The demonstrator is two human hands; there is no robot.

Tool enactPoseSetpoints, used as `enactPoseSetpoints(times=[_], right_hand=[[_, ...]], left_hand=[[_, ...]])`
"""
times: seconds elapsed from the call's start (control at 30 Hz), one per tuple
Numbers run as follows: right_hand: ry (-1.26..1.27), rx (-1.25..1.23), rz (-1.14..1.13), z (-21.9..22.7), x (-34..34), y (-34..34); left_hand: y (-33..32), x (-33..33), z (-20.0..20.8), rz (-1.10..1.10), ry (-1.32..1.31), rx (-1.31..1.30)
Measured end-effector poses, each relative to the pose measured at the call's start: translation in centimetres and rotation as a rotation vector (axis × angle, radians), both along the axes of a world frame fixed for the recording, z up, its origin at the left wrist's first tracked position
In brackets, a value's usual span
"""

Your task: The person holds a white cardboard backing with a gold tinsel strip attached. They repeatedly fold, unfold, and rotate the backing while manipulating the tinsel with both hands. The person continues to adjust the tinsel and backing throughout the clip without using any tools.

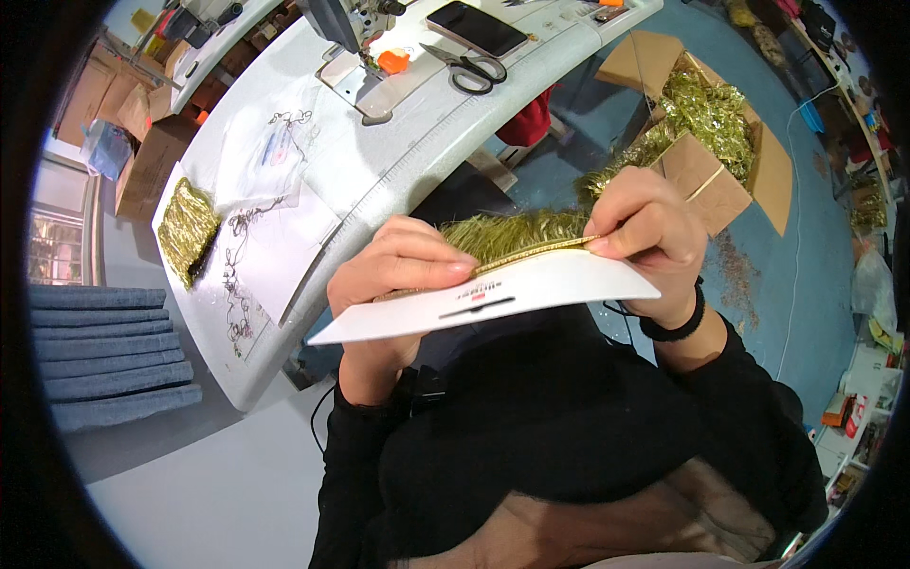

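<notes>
A gold tinsel fringe stretches between my two hands, its braided heading band toward me and its strands hanging away. My left hand is closed over the left part of the band and a white card. With thumb and fingers my right hand pinches the band's right end at the card's upper edge. The card, which has a slot and small print, lies along the band on my side. My left fingertips press flat on the trim, and what lies beneath them is hidden.
A sewing machine, black scissors and a phone are on the white table. Folded gold fringe, papers and loose threads lie at left. An open cardboard box of gold fringe stands at right.
</notes>
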State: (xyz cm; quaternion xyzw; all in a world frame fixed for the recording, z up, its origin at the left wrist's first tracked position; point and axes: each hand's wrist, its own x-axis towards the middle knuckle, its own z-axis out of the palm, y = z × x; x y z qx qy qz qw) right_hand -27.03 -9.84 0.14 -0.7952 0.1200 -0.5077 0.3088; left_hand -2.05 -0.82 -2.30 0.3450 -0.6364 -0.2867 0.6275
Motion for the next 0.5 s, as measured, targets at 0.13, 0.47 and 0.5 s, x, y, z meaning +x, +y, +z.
enactPoseSetpoints(times=[0.13, 0.47, 0.5], right_hand=[[-0.026, -0.071, -0.040, 0.08, -0.04, 0.37], [-0.058, -0.068, -0.022, -0.08, -0.20, 0.52], [-0.071, -0.027, -0.023, -0.08, -0.13, 0.59]], left_hand=[[0.06, 0.02, 0.15, -0.013, -0.031, -0.027], [0.00, -0.11, 0.17, 0.001, -0.019, -0.041], [0.04, -0.09, 0.21, 0.014, -0.050, -0.049]])
